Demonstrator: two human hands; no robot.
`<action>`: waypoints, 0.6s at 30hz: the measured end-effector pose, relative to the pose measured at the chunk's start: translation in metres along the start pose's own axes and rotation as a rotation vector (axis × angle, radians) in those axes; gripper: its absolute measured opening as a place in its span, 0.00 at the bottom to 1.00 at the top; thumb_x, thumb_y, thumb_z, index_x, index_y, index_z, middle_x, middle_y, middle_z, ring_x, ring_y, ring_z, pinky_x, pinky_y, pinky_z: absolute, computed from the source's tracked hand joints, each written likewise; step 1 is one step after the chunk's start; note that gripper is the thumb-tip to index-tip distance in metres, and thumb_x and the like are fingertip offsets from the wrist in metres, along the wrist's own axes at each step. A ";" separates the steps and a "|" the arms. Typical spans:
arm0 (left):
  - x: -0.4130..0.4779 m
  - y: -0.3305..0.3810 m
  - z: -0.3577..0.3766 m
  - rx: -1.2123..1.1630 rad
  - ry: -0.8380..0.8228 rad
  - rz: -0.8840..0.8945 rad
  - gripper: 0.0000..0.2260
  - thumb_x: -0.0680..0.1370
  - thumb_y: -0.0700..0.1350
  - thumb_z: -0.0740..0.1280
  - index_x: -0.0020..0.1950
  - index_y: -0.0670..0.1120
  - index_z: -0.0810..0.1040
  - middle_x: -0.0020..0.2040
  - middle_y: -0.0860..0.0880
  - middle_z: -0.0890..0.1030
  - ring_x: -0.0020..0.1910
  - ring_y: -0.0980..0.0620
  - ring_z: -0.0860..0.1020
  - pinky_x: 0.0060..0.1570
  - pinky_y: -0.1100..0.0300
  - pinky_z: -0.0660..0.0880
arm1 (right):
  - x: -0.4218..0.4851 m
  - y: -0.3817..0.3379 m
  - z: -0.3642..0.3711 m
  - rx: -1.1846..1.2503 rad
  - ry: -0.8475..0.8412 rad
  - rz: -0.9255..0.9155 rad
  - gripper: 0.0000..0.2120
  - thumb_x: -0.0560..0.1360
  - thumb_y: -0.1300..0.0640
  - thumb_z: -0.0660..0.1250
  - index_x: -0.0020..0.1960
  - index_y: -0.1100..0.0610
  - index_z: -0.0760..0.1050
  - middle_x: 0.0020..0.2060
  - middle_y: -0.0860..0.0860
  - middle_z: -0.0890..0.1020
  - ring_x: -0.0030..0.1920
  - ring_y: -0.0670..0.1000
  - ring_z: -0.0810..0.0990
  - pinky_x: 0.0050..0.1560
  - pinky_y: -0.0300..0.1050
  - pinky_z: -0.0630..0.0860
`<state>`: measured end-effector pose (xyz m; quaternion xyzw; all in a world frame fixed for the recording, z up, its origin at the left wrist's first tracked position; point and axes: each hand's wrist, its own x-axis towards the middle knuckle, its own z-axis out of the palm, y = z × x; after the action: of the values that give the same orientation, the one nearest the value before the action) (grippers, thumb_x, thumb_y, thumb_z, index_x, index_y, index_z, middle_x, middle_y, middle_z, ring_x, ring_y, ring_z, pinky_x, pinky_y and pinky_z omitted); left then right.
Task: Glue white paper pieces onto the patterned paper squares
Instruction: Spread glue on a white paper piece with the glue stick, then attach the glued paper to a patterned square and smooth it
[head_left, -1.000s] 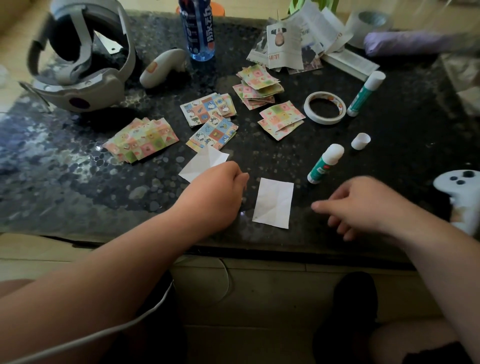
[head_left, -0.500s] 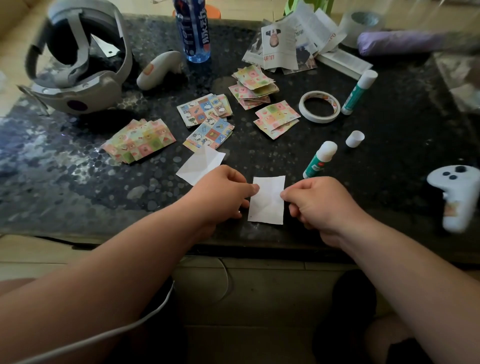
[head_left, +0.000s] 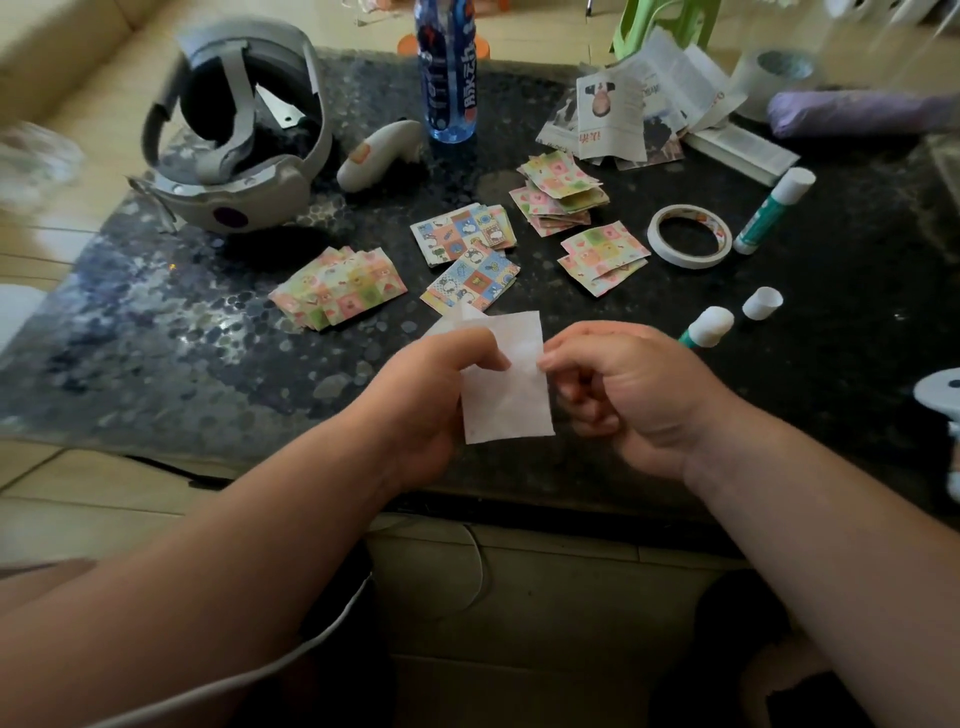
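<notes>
White paper piece: small, faintly creased rectangle, lifted off the worktop at lower centre of the frame, between both hands.
Left hand: grasping the sheet's left edge, thumb on the near face, fingers behind.
Right hand: pinching the upper right edge with forefinger and thumb, other fingers curled in.
Step in hand: probably readying the sheet for glue; nothing stuck down yet.
Doing it well: keep the pinch light to avoid fresh creases; lay the sheet flat before freeing the right hand; spread glue thinly out to the corners; peel off one square only; line up the edges and press from the middle outward.
Uncapped green-and-white glue stick: lying just right of the right hand, small white cap beside it.
Patterned paper squares: five loose, fanned stacks of pastel prints across mid-frame, well within reach.
Second white piece: partly hidden behind the left hand.
Worktop: dark, glossy, pebble-patterned slab, glare at left.
Clutter: grey headset upper left, blue bottle top centre, ring of masking tape and capped glue stick at right, printed sheets upper right.
Room: pale tiled floor round the worktop, green plastic seat at the top edge.
</notes>
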<state>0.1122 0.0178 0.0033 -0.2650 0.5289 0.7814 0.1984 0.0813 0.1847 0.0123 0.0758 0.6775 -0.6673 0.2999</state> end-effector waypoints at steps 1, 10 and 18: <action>-0.003 0.001 -0.004 -0.026 0.004 0.016 0.32 0.63 0.39 0.68 0.68 0.37 0.74 0.52 0.38 0.80 0.42 0.42 0.82 0.43 0.49 0.79 | 0.001 -0.002 0.007 -0.014 -0.019 0.001 0.07 0.76 0.65 0.67 0.40 0.60 0.78 0.27 0.52 0.71 0.24 0.47 0.65 0.23 0.39 0.58; -0.024 0.019 -0.042 -0.195 0.043 0.057 0.22 0.70 0.38 0.63 0.63 0.34 0.74 0.43 0.40 0.83 0.37 0.42 0.82 0.39 0.52 0.80 | 0.030 -0.010 0.040 -0.034 -0.004 0.092 0.11 0.79 0.52 0.67 0.46 0.60 0.80 0.29 0.52 0.76 0.25 0.47 0.68 0.23 0.38 0.59; -0.033 0.032 -0.066 -0.312 -0.151 0.122 0.26 0.69 0.38 0.59 0.68 0.39 0.70 0.53 0.39 0.85 0.43 0.41 0.85 0.45 0.52 0.81 | 0.063 -0.003 0.053 -0.311 0.306 0.115 0.10 0.80 0.54 0.70 0.54 0.61 0.79 0.37 0.59 0.85 0.25 0.50 0.83 0.24 0.39 0.75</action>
<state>0.1325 -0.0567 0.0273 -0.2007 0.4001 0.8822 0.1464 0.0447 0.1150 -0.0132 0.1672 0.8045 -0.5173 0.2393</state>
